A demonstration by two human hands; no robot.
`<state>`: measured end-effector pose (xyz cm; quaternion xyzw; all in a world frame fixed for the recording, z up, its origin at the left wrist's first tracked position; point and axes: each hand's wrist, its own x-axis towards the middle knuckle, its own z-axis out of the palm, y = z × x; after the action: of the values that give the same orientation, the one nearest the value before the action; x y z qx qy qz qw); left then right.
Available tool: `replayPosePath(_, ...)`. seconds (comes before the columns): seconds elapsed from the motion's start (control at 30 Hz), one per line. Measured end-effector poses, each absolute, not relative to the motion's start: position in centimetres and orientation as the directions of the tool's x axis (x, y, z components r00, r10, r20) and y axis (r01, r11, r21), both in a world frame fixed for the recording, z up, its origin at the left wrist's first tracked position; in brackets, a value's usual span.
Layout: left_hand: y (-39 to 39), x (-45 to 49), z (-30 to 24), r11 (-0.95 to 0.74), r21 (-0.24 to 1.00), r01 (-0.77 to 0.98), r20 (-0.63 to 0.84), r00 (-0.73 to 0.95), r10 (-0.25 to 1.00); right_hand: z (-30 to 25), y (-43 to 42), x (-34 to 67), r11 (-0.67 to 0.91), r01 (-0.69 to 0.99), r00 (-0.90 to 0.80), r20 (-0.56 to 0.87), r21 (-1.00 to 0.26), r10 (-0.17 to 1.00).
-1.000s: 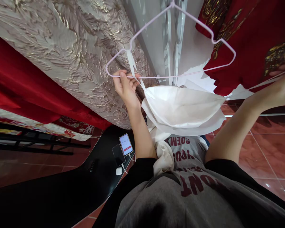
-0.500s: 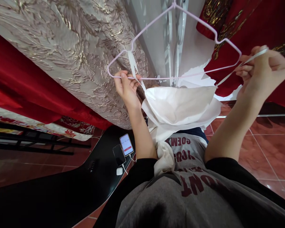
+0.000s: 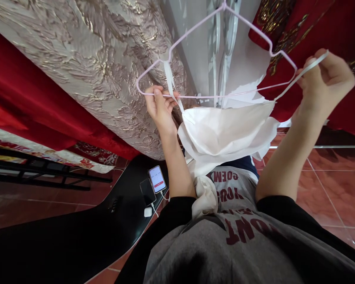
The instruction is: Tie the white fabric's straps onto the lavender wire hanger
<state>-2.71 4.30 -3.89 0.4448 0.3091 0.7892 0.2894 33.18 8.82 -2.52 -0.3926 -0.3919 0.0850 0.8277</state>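
A pale pink clothes hanger (image 3: 192, 32) hangs in front of me. My left hand (image 3: 162, 105) is closed on the left end of its bottom bar. One white strap (image 3: 169, 77) of a white garment (image 3: 225, 128) is looped over the hanger's left shoulder notch. The other strap, on the right, is pulled taut by my right hand (image 3: 322, 81), whose fingers pinch it beside the hanger's right end. The garment droops below the bar, and its lower part trails down against my shirt.
A gold-patterned cloth (image 3: 91, 67) hangs at left beside red fabric (image 3: 32, 90). At right hangs a red garment with gold trim (image 3: 328, 31). Two phones (image 3: 157, 179) on cables and a small white case (image 3: 148, 212) lie on a black surface (image 3: 77, 240). The floor has red tiles (image 3: 322, 189).
My right hand has shifted slightly left and up with the right strap, which now passes in front of the hanger's right end. My left hand keeps its hold on the bar.
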Motion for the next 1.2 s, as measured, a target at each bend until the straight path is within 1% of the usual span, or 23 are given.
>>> replayPosePath(0.1,4.6,-3.1,-4.0,-0.639,0.745,-0.192,0.528,-0.416,0.740,-3.1,8.9,34.3,0.622,0.194,0.691,0.556,-0.759,0.463)
replayPosePath(0.13,4.6,-3.1,-4.0,-0.642,0.740,-0.201,0.528,-0.418,0.739,-2.9,8.6,34.3,0.606,0.189,0.669,0.553,-0.773,0.497)
replayPosePath(0.2,4.6,-2.8,-3.9,-0.651,0.725,-0.223,0.523,-0.436,0.732,-1.9,7.6,33.6,0.592,0.168,0.565,0.569,-0.788,0.597)
replayPosePath(0.23,4.5,-2.6,-3.8,-0.654,0.721,-0.229,0.516,-0.452,0.728,-1.2,7.0,33.1,0.598,0.170,0.509,0.590,-0.783,0.627)
replayPosePath(0.3,4.3,-2.1,-3.7,-0.646,0.728,-0.230,0.495,-0.475,0.727,0.5,5.9,31.9,0.630,0.208,0.403,0.652,-0.748,0.642)
replayPosePath(0.43,4.1,-1.9,-3.6,-0.607,0.771,-0.194,0.461,-0.487,0.742,3.3,4.5,30.2,0.693,0.324,0.290,0.765,-0.644,0.575)
replayPosePath(0.53,4.2,-2.1,-3.7,-0.567,0.808,-0.161,0.432,-0.492,0.755,4.1,3.8,29.5,0.741,0.356,0.239,0.822,-0.570,0.517)
replayPosePath(0.63,4.4,-2.4,-3.8,-0.545,0.821,-0.170,0.409,-0.491,0.769,3.8,3.2,28.9,0.803,0.417,0.129,0.902,-0.427,0.413)
replayPosePath(0.7,4.5,-2.6,-3.7,-0.534,0.824,-0.189,0.392,-0.492,0.778,3.2,3.0,28.5,0.833,0.447,0.087,0.943,-0.325,0.321)
replayPosePath(0.77,4.4,-2.6,-3.6,-0.513,0.837,-0.189,0.374,-0.486,0.790,2.4,2.8,28.0,0.873,0.424,0.130,0.970,-0.242,0.206)
replayPosePath(0.8,4.4,-2.6,-3.6,-0.497,0.850,-0.175,0.370,-0.474,0.799,2.1,2.8,27.7,0.891,0.395,0.180,0.970,-0.223,0.163)
replayPosePath(0.83,4.4,-2.7,-3.6,-0.477,0.866,-0.153,0.367,-0.456,0.811,1.7,2.7,27.3,0.908,0.353,0.232,0.961,-0.227,0.150)
replayPosePath(0.87,4.3,-2.7,-3.5,-0.454,0.882,-0.125,0.363,-0.435,0.824,1.5,2.6,26.8,0.919,0.303,0.275,0.947,-0.251,0.168)
replayPosePath(0.9,4.3,-2.7,-3.5,-0.430,0.897,-0.100,0.355,-0.415,0.838,1.2,2.5,26.2,0.919,0.256,0.289,0.931,-0.299,0.222)
replayPosePath(0.93,4.4,-2.8,-3.5,-0.407,0.909,-0.086,0.342,-0.401,0.850,1.0,2.4,25.7,0.904,0.224,0.263,0.916,-0.363,0.303)
replayPosePath(1.0,4.4,-2.8,-3.6,-0.381,0.920,-0.094,0.319,-0.386,0.866,0.6,2.3,24.6,0.838,0.239,0.102,0.871,-0.490,0.480)
replayPosePath(1.07,4.4,-2.8,-3.8,-0.393,0.913,-0.106,0.328,-0.379,0.865,0.0,2.4,23.8,0.767,0.322,-0.114,0.781,-0.555,0.614)
replayPosePath(1.13,4.1,-2.8,-3.8,-0.425,0.902,-0.080,0.369,-0.371,0.852,-0.7,2.6,23.3,0.730,0.379,-0.254,0.694,-0.569,0.673)
replayPosePath(1.2,3.4,-2.9,-3.8,-0.439,0.897,-0.048,0.397,-0.346,0.850,-1.3,2.8,23.2,0.715,0.408,-0.281,0.667,-0.568,0.690)
